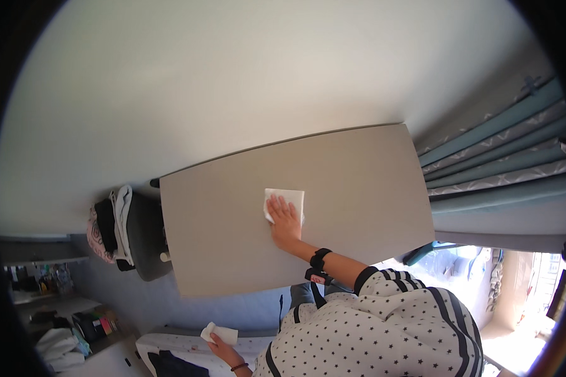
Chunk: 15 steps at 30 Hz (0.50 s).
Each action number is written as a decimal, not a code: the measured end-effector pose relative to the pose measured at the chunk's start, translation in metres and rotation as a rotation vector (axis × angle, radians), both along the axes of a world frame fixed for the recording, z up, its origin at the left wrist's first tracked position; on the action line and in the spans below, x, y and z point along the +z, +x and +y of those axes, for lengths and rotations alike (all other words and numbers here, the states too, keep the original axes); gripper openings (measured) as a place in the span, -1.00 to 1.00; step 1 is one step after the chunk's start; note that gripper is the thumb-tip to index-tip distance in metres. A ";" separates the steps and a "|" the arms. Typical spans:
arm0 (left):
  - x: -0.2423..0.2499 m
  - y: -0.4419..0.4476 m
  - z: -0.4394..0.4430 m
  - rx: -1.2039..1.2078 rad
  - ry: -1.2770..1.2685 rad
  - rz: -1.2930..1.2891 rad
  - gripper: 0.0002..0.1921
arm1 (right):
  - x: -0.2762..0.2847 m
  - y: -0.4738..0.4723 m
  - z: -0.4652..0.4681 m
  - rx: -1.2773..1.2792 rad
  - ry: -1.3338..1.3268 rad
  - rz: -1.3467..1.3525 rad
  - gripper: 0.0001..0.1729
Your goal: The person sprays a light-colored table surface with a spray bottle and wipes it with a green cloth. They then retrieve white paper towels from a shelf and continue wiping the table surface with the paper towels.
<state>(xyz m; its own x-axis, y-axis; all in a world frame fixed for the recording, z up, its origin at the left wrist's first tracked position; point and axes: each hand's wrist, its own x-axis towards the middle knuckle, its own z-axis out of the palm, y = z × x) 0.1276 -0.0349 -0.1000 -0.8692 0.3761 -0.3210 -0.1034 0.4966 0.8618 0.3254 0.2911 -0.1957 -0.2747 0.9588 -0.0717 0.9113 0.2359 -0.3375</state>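
My right hand [285, 221] lies flat with spread fingers on a folded white cloth or paper towel [293, 195], pressing it on the middle of a plain beige tabletop [358, 188]. A black band is on that wrist. Low in the view, off the table's near edge, my left hand [223, 348] grips another crumpled white cloth or paper towel [226, 334]; a beaded bracelet is on this wrist.
A dark chair [146, 235] with folded clothes over it stands at the table's left end. Teal and grey curtains [500, 160] hang at the right. Behind my left hand is a bed [259, 346]; cluttered shelves [66, 306] stand lower left. A pale wall [217, 94] borders the table's far edge.
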 end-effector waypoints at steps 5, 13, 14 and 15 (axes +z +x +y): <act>-0.010 -0.002 -0.052 0.084 -0.081 0.125 -0.47 | -0.002 -0.080 -0.035 0.271 -0.023 0.047 -0.26; -0.005 0.004 -0.101 0.222 -0.336 0.171 -0.37 | -0.012 -0.141 -0.088 0.803 0.064 0.305 -0.35; -0.005 0.010 -0.095 0.260 -0.278 0.129 -0.36 | -0.017 -0.139 -0.080 0.851 0.085 0.357 -0.35; -0.005 0.017 -0.089 0.297 -0.219 0.086 -0.36 | -0.020 -0.137 -0.073 0.918 0.054 0.335 -0.36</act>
<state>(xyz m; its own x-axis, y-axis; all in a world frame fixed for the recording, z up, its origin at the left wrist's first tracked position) 0.1447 -0.1239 -0.1051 -0.9575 0.0339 -0.2866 -0.2023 0.6292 0.7504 0.1882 0.2183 -0.2160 -0.9140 0.3617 0.1839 0.2246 0.8284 -0.5131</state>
